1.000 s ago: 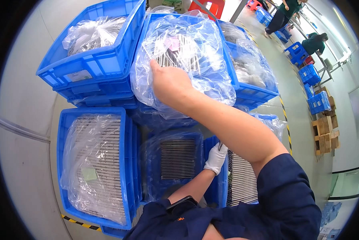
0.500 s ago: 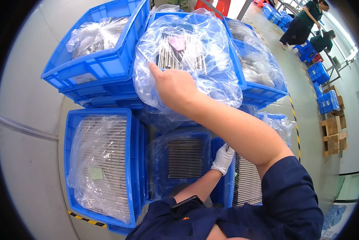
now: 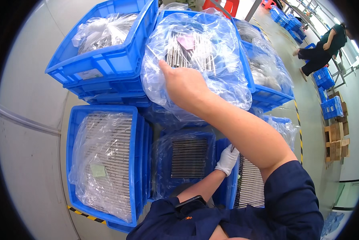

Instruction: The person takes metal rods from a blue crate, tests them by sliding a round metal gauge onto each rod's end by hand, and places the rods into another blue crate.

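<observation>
pale workroom in the head view: grey floor point(image 3: 281, 102), plain wall point(image 3: 27, 80) at left, wooden pallets point(image 3: 334, 140) and a dark-clothed person point(image 3: 327, 46) mid-stride at the right. nearer, several blue crates point(image 3: 119, 60), some stacked. right hand point(image 3: 186, 87), bare, seen from the back, over the near left part of a clear plastic bag point(image 3: 227, 78) in the upper middle crate point(image 3: 246, 66); one digit stretched toward upper left, other fingers mostly hidden, impossible to tell whether closed on the bag. inside that bag, just beyond the hand, slim metal rods point(image 3: 203, 56) and a pink slip point(image 3: 186, 42). left hand point(image 3: 228, 159), white-gloved, beneath the right forearm, beside the lower right crate point(image 3: 227, 188) and its pale rods point(image 3: 251, 188); fingers bent together, a small dark tip at them, too small to identify. left of it, dark rods point(image 3: 189, 158) in a lower middle crate point(image 3: 210, 168).
</observation>
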Motion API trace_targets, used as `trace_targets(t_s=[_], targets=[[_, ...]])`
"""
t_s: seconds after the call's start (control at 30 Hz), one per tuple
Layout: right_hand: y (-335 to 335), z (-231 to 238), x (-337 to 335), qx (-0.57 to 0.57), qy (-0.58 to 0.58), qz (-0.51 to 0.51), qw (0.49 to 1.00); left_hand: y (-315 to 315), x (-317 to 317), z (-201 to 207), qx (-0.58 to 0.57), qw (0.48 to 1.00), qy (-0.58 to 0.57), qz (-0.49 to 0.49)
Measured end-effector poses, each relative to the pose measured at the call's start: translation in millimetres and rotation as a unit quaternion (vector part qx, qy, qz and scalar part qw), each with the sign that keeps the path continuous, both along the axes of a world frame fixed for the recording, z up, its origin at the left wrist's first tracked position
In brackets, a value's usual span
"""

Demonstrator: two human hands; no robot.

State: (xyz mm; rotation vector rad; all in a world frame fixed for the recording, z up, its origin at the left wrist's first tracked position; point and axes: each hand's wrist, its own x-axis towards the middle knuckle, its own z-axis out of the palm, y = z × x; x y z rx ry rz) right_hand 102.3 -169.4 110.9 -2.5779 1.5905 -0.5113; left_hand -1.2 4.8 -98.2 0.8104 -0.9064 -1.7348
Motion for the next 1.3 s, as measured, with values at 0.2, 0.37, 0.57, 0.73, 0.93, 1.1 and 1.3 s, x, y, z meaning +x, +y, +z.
trace_targets(t_s=[0.2, 0.37, 0.57, 0.73, 0.93, 1.1, 1.3], targets=[[-0.6, -0.8, 0.9, -0.007, -0.004, 0.003, 1.0, -1.5, -1.9, -2.0, 0.011, 1.0, -0.008, 0.003], [-0.2, 1.6, 0.2, 0.004, 0.008, -0.003, 1.0, -2.2, -1.4, 3.2, 0.019, 1.0, 0.002, -0.011], [-0.4, 1.6, 0.3, 0.0, 0.008, -0.001, 1.0, -2.2, -3.4, -3.1, 0.011, 1.0, -0.006, -0.011], [0.2, 0.6, 0.5, -0.012, 0.0, 0.002, 1.0, -1.2, -3.5, -3.5, 0.025, 1.0, -0.013, -0.012], [-0.3, -2.1, -0.8, -0.02, -0.003, 0.004, 1.0, -2.6, 0.8, 2.5, -0.007, 0.999, -0.041, -0.008], [-0.7, -3.3, 0.1, -0.028, -0.005, 0.007, 1.0, -2.6, 3.0, 4.3, 0.007, 0.999, -0.033, -0.026], [-4.3, -4.8, -3.1, -0.019, 0.015, -0.002, 1.0, -3.3, 6.9, 16.1, 0.023, 0.999, -0.02, -0.038]])
